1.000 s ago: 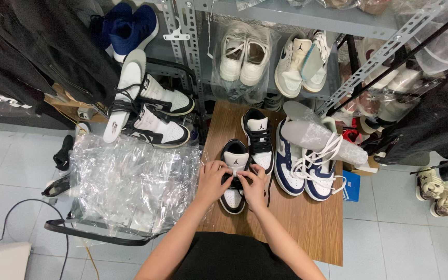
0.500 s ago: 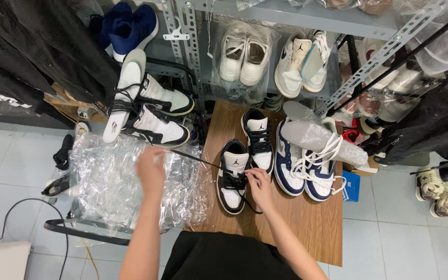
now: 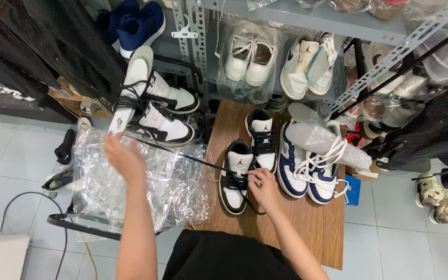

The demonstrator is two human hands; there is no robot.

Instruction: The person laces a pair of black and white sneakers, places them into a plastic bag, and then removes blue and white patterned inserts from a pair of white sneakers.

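Black lace [image 3: 182,154] stretched taut, left hand [image 3: 123,155] pinching its far end, right hand [image 3: 263,187] fingers pressed on black-and-white sneaker [image 3: 235,176], wooden table [image 3: 307,223]

Left hand [image 3: 124,155] raised out leftward, right hand [image 3: 263,190] curled, pinching low.

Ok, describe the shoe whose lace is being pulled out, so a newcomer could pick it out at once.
Start at the small wooden table below the metal shelving. At its left edge stands a black and white sneaker, toe pointing toward the person, with the right hand resting on its laces. Unlike its matching partner further back, a black lace stretches from it to the raised left hand.
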